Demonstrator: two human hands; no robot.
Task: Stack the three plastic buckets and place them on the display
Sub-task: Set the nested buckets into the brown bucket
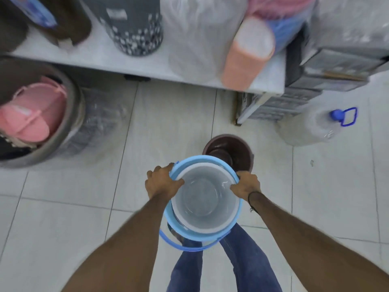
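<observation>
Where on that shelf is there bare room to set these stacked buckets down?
The shelf shows one bare patch, between the dark tub and the speckled bin. Rightward it is crowded: plastic-wrapped goods, then the peach container. Both hands grip the buckets.

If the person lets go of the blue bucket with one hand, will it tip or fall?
Probably it would tilt. The blue bucket is off the floor, held only at its rim by the left hand and right hand on opposite sides. It looks like thin plastic with a white bucket nested inside and nothing else visible in it, so likely light. Its handle hangs loose and may swing.
</observation>
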